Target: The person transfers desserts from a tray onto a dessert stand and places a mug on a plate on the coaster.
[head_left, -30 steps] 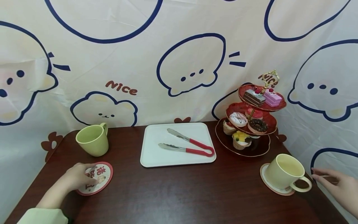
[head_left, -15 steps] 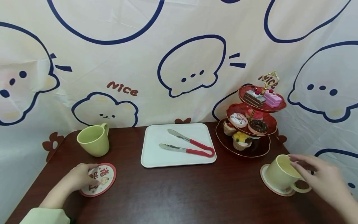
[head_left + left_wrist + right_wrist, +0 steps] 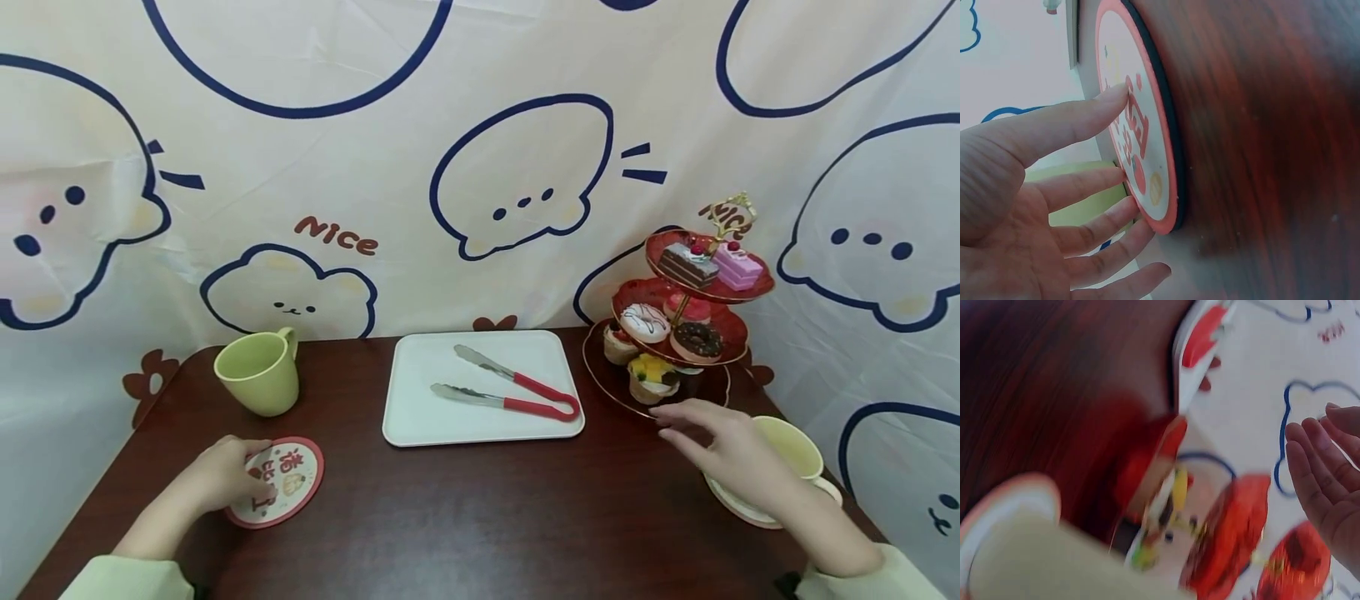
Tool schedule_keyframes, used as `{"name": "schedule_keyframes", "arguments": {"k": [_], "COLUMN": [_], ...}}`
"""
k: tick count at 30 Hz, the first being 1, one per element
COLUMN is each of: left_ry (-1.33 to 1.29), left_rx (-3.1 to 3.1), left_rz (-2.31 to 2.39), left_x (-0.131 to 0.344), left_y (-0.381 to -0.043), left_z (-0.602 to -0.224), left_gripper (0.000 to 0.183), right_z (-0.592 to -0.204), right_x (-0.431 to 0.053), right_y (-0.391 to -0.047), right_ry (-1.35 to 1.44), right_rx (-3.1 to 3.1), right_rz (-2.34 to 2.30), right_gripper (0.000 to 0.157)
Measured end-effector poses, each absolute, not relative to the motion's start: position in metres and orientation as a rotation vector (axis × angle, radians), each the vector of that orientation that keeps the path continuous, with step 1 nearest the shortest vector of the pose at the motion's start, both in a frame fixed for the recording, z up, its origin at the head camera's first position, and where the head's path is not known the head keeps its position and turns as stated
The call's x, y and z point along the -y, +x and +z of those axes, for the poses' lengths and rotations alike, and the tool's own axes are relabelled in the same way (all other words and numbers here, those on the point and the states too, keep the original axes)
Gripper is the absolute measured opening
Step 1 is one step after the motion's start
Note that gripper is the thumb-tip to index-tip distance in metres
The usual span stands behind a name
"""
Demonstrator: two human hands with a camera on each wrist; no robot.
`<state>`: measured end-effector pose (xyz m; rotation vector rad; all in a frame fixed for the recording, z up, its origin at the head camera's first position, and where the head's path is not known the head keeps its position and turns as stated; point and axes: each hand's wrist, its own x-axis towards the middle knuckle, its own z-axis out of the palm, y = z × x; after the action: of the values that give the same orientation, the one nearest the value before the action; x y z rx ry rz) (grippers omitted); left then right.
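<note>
My left hand (image 3: pixel 217 477) rests at a round coaster (image 3: pixel 300 492) with a red rim, on the table's left side. In the left wrist view the thumb lies across the coaster's printed face, and the other fingers reach its rim, extended. A light green mug (image 3: pixel 262 383) stands just behind it. My right hand (image 3: pixel 731 454) hovers with nothing in its fingers, overlapping a pale yellow mug (image 3: pixel 802 446) on its own coaster (image 3: pixel 738 506). Its fingertips point at the bottom plate of a three-tier red dessert stand (image 3: pixel 600 375).
A white tray (image 3: pixel 420 425) sits at the back middle, with red-handled tongs (image 3: pixel 536 408) lying on it. Small cakes, a white donut (image 3: pixel 645 322), a chocolate donut (image 3: pixel 697 340) and cupcakes fill the stand. A patterned cloth (image 3: pixel 405 183) hangs behind the table.
My right hand has come in from the right edge, passed over the yellow mug and moved left toward the dessert stand. The left hand stays at the red-rimmed coaster.
</note>
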<state>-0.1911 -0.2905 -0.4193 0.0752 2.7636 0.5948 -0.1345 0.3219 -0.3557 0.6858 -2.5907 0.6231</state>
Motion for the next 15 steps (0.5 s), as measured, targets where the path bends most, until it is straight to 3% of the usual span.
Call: {"name": "schedule_keyframes", "arguments": {"k": [15], "left_ry": [0.06], "left_rx": [-2.778], "left_rz": [0.664], "left_x": [0.283], "left_y": [-0.183], "left_z": [-0.419], "left_gripper": [0.079], "right_z": [-0.394], "right_x": [-0.248], "right_y": [-0.164], "right_ry": [1.061], "right_rx": [2.779], "right_rz": [0.777], "right_gripper": [0.022]}}
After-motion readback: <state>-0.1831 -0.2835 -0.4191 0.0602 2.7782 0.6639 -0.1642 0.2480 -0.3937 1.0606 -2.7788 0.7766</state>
